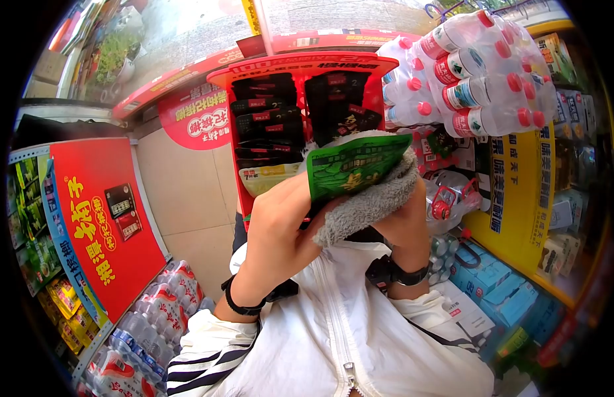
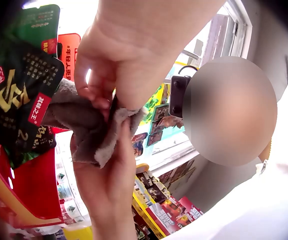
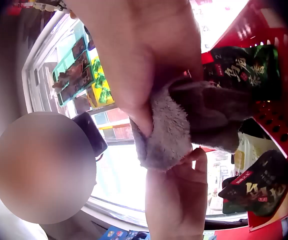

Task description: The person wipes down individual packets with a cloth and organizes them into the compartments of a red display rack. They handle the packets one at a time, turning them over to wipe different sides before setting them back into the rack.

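Note:
A folded grey fluffy cloth is held between both hands in front of the chest. My left hand curls its fingers at one end of it; in the left wrist view that hand pinches the cloth from above. My right hand grips the cloth's other side, and in the right wrist view its thumb presses into the pile. A shiny green packet with gold print overlaps the cloth, its lower left edge right at the left fingers. I cannot tell whether those fingers hold the packet too.
Behind the hands stands a red display rack with black packets. Shrink-wrapped bottles are piled at the far right beside a yellow panel. A red display board and more bottles stand at left.

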Action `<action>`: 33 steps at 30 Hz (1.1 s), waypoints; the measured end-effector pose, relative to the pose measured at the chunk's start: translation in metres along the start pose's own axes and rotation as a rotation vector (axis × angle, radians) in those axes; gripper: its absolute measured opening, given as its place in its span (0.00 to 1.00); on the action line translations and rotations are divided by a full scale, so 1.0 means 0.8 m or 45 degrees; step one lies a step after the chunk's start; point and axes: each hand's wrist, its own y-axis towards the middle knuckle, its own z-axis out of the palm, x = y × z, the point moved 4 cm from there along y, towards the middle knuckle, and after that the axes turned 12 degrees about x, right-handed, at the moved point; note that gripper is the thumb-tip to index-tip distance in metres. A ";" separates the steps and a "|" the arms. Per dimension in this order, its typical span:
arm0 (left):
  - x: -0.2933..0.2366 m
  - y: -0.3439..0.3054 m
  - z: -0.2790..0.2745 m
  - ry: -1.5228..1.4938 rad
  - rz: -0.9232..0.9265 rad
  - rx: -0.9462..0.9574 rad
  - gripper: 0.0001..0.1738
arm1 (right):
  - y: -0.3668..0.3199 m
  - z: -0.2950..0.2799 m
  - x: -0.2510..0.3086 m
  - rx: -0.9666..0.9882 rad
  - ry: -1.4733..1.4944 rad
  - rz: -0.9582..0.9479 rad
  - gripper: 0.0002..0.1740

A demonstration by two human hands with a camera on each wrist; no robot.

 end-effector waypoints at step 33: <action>0.008 0.000 0.016 -0.041 0.008 0.028 0.22 | 0.005 -0.002 0.010 -0.257 -0.301 -0.186 0.19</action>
